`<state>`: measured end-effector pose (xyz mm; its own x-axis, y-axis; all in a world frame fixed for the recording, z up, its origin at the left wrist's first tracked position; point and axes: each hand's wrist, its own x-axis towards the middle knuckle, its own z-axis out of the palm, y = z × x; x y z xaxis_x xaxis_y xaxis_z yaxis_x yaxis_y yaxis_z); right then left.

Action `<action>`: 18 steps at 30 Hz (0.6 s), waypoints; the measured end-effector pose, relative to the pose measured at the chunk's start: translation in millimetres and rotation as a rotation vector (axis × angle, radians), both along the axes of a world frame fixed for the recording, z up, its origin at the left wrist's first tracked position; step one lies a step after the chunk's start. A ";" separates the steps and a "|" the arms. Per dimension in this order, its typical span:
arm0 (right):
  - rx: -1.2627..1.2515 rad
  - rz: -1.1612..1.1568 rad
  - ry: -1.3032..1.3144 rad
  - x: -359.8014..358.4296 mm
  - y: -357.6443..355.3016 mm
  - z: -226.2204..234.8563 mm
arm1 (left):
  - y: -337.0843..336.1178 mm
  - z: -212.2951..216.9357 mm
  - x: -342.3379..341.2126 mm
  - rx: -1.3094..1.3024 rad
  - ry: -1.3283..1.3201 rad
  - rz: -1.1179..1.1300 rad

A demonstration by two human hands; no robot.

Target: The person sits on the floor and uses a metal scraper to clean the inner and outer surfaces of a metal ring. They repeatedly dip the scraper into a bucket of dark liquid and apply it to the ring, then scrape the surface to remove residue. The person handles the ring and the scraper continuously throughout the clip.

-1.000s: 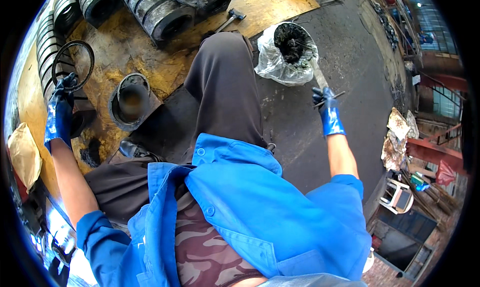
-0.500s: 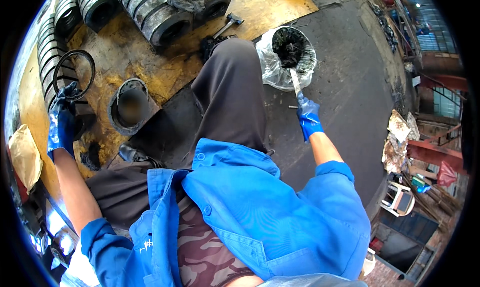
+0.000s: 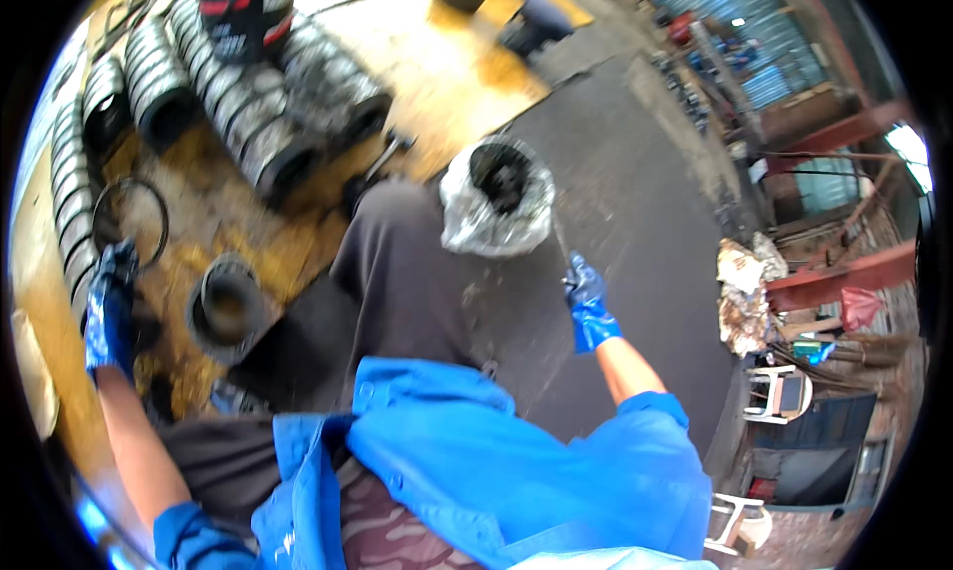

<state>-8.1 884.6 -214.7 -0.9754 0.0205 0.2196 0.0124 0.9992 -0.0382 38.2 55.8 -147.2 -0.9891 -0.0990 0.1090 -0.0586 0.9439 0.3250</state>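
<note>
My left hand (image 3: 111, 302), in a blue rubber glove, grips a thin black ring (image 3: 165, 222) that stands up from the fingers. It is beside a row of dark metal rings (image 3: 71, 193) at the far left. My right hand (image 3: 588, 297), gloved the same, is closed around a narrow flat scraper (image 3: 561, 234), seen nearly edge-on. The scraper is just right of a bucket lined with clear plastic (image 3: 486, 237), which holds black, sticky-looking stuff (image 3: 504, 178). Right of my left hand stands a short hollow cylinder (image 3: 226, 312).
More ring stacks (image 3: 233, 113) lie at the upper left, with a black printed bucket (image 3: 246, 19) over them. A hammer (image 3: 389, 148) lies beyond my knee (image 3: 407, 242). Stained crumpled sheets (image 3: 743, 292) and a white chair (image 3: 779, 393) are at the right.
My right hand has drawn the scraper out of the black stuff to the bucket's right side. My left hand still holds the ring. The view has shifted, showing more at the top.
</note>
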 end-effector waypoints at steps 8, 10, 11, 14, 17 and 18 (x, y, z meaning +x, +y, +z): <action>-1.301 0.272 0.307 -129.9 -183.4 128.0 | -1.1 -21.8 -22.1 1.547 0.246 0.410; -1.606 0.589 0.018 -169.0 -240.1 152.3 | -13.1 -27.8 -22.2 1.505 0.274 0.363; -1.441 0.586 0.063 -164.3 -300.5 176.4 | -20.4 -23.8 -13.0 1.464 0.292 0.356; -1.633 0.730 -0.152 -158.9 -416.4 186.8 | -1.2 -7.6 -3.7 0.984 0.263 0.243; -1.862 0.708 -0.494 -158.4 -473.1 141.8 | 33.8 22.7 -7.2 0.265 0.289 0.242; -1.907 0.734 -0.578 -150.3 -479.6 127.8 | 55.1 50.2 -6.1 0.289 0.208 0.260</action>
